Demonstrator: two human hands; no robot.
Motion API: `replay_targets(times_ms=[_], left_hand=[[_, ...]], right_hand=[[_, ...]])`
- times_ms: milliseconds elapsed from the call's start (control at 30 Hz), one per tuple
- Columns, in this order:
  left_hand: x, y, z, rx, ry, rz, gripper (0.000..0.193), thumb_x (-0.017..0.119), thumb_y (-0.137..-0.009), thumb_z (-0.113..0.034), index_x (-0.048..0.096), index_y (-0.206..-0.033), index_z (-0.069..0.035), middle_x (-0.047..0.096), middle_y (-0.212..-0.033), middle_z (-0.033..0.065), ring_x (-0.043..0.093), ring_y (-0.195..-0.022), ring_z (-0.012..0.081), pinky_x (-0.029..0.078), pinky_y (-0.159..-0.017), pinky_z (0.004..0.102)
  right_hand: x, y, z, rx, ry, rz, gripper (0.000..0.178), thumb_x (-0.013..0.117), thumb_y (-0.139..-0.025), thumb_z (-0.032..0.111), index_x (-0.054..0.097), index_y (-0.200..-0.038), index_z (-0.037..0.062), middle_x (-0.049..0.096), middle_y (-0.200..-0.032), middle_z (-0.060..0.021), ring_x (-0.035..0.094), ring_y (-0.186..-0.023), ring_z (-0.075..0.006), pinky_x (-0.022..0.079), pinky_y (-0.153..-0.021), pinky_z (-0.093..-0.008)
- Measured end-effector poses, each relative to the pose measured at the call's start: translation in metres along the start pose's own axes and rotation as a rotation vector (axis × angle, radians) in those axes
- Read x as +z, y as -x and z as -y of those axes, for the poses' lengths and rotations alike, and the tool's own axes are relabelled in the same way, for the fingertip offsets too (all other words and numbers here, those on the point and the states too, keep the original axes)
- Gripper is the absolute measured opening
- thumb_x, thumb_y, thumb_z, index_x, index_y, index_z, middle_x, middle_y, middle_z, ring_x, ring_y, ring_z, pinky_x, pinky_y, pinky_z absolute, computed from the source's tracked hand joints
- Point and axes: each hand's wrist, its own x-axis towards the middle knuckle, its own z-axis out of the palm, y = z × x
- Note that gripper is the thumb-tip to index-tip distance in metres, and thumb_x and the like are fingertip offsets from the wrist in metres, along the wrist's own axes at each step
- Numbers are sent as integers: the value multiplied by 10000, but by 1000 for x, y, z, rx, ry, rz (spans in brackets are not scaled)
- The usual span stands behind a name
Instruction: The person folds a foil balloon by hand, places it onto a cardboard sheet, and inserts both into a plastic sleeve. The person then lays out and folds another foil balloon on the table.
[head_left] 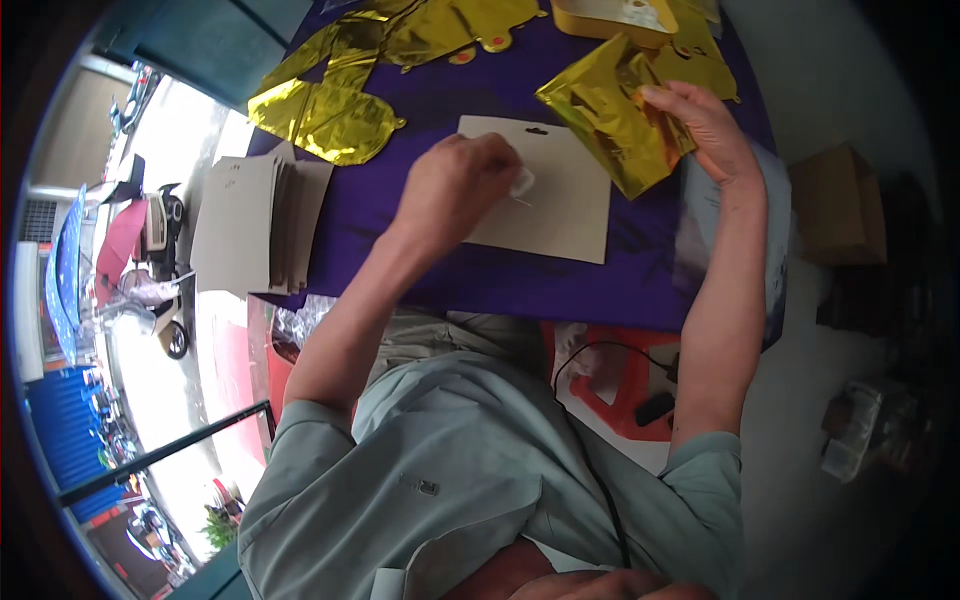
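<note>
A flat beige cardboard card (565, 215) with a hanging slot lies on the purple tablecloth (640, 290) before me. My left hand (455, 185) is over the card's left side, its fingers closed on a small white piece (522, 181) with a thin strand, too small to name. To the right, my right hand (708, 130) grips the edge of a folded gold foil balloon (615, 115) between thumb and fingers. The foil hangs over the card's upper right corner. My left fingertips are partly hidden.
Several cardboard cards are stacked (240, 225) at the table's left. Flat gold foil balloons (335, 120) spread along the far side, beside a yellow tray (610, 25) with white contents. Clear plastic (735, 230) covers the right edge. A cardboard box (840, 205) stands off to the right.
</note>
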Motion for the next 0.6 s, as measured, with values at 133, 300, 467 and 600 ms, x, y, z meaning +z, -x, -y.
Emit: replay_targets(times_ms=[133,300,467,600], left_hand=[[2,-1,-10,182,-234,42,182,768,-973,-212,813,-1072,-66,788,-1075,117,714,-1059,350,577,-950,471],[-18,22,0,64,-166,-73,335,745,-991,-195,760,-1289,-42,774,-1166,132,703,-1126,341,553,-995,448],[-31,57,11,25,-171,-119,593,781,-946,-185,614,-1495,-38,739,-1234,161,669,-1205,388,508,-1095,482],[-32,68,17,97,-155,-23,890,870,-882,-191,435,-1649,-70,673,-1365,167,613,-1309,402,452,-1175,513]], right_hand=[[3,1,4,42,-39,24,298,778,-1073,311,793,-1215,50,788,-1108,37,683,-1000,-45,475,-1017,-251],[22,0,8,29,83,81,245,760,-1085,298,810,-1123,62,787,-1040,42,672,-968,-24,491,-979,-230],[60,-2,10,99,70,269,246,767,-1078,295,803,-1041,55,769,-955,50,661,-881,-13,510,-877,-214],[84,-14,15,152,152,364,269,774,-1069,300,806,-999,43,762,-903,49,658,-819,-7,517,-801,-208]])
